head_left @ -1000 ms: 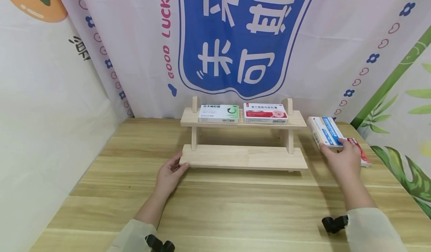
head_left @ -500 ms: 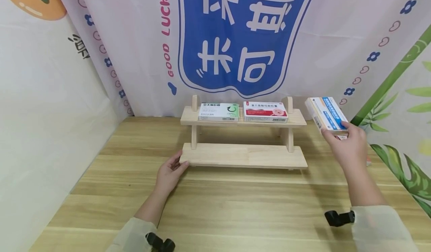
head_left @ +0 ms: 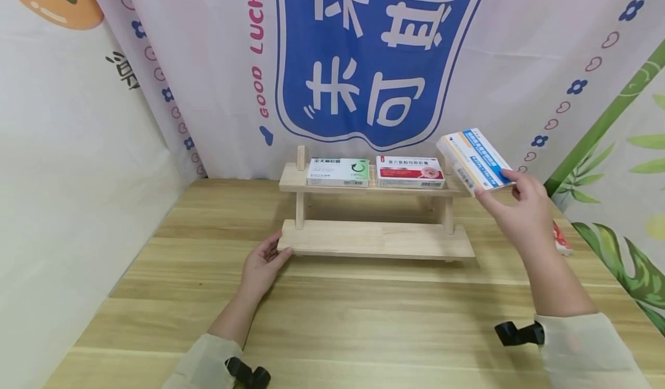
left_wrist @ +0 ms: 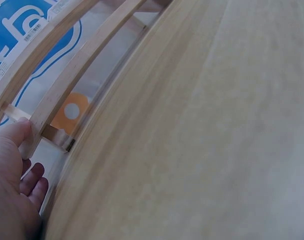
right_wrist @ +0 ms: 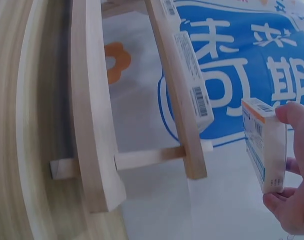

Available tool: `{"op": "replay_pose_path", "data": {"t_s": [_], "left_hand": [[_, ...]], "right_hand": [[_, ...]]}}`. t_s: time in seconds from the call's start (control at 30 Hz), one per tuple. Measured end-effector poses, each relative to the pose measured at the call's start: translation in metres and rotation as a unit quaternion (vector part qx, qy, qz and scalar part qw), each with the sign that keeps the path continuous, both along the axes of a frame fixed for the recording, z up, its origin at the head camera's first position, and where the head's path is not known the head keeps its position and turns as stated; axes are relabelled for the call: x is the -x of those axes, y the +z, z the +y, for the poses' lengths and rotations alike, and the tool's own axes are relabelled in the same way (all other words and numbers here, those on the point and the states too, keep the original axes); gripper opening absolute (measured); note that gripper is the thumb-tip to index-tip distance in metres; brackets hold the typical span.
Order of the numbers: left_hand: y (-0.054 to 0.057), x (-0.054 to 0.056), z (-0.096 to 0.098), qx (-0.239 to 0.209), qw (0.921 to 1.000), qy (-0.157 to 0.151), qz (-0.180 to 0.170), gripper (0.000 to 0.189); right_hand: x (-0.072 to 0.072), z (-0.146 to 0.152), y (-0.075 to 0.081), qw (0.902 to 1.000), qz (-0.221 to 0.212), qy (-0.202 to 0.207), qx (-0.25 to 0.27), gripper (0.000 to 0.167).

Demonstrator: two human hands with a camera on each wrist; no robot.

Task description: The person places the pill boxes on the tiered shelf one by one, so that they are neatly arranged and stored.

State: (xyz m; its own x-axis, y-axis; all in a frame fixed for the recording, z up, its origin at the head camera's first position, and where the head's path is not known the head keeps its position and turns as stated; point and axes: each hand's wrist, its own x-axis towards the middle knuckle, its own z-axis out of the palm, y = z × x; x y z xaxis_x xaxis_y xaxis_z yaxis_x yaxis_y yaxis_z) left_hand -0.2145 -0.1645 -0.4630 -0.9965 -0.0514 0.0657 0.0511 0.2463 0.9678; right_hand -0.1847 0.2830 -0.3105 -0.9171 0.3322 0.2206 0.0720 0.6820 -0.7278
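A two-tier wooden display rack (head_left: 374, 240) stands on the table. My left hand (head_left: 261, 268) holds the left end of its lower tier; in the left wrist view the thumb lies against the board's end, fingers bent below. My right hand (head_left: 525, 210) pinches a white and blue medicine box (head_left: 479, 159) in the air, tilted, by the upper tier's right end. The right wrist view shows that medicine box (right_wrist: 264, 145) between thumb and fingers, apart from the rack. On the upper tier rest a green and white medicine box (head_left: 337, 173) and a red and white medicine box (head_left: 410, 172).
A red box (head_left: 562, 240) lies on the table at the right, partly hidden behind my right forearm. A printed cloth (head_left: 223, 118) hangs right behind the rack. The wooden table (head_left: 374, 320) extends in front of it.
My right hand has lifted the white and blue medicine box off the table at the right and carried it up and left towards the upper tier. My left hand has stayed at the rack.
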Motion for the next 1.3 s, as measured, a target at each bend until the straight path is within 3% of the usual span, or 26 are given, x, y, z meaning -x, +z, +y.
{"op": "replay_pose_path", "data": {"t_s": [0.37,0.7,1.3], "left_hand": [[-0.001,-0.001,-0.001,-0.001,1.0000,0.000,0.003,0.055],[-0.002,-0.001,-0.001,-0.010,0.9999,-0.004,0.003,0.055],[-0.001,-0.001,-0.002,-0.007,1.0000,-0.005,0.003,0.056]], "right_hand": [[-0.003,-0.041,0.008,0.9952,0.030,0.092,0.011,0.078],[-0.002,-0.077,0.003,0.9834,0.063,0.170,-0.004,0.066],[0.001,-0.120,-0.018,0.9683,0.011,0.247,-0.039,0.068]]}}
